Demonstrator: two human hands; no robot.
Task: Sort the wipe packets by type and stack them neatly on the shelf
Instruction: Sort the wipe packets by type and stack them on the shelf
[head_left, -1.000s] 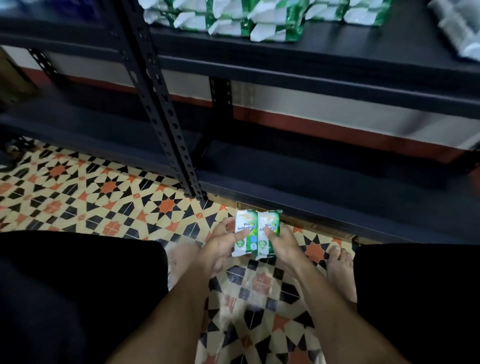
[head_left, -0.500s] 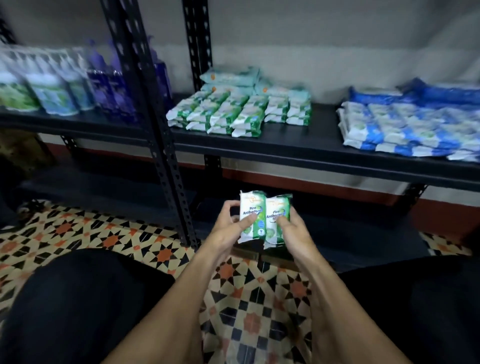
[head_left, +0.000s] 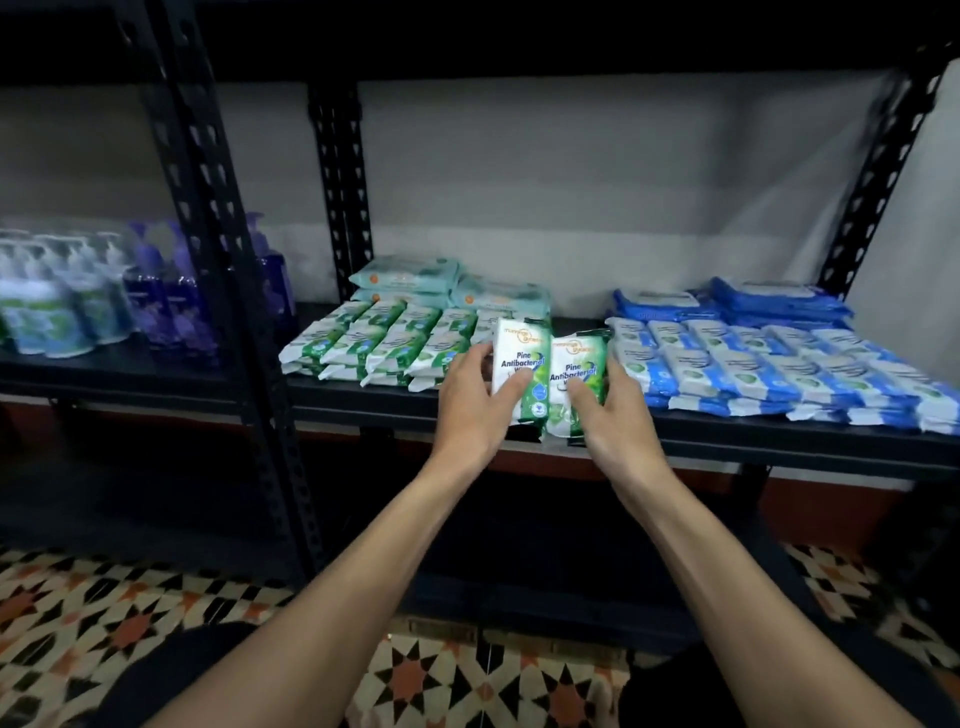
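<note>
Left hand (head_left: 475, 400): grips the left packet (head_left: 519, 371), thumb across its face, fingers curled round its left edge.
Right hand (head_left: 613, 415): grips the right packet (head_left: 579, 384) likewise, thumb on the face, fingers round the right edge.
Packets: both green "Pine Antibacterial", held upright, long axes near vertical, edges touching, over the front lip of the shelf (head_left: 363, 400).
Bearing to target: the green stack (head_left: 384, 343) lies just left of and behind my pair; its packets lie flat, long axes running front to back.
Nearer hand: my left, just beside the stack's right end; my right sits nearer the blue stack (head_left: 753, 364).
Move called for, as I judge: tip both packets flat and turn them front to back to match.
Shelf, this bay: green rows in layers at left, blue rows at right; I hold my pair between them.
Back row: teal packs (head_left: 410, 275) behind the green; dark blue packs (head_left: 779, 299) behind the blue.
Left bay: pump bottles (head_left: 62, 312), white-green and purple.
</note>
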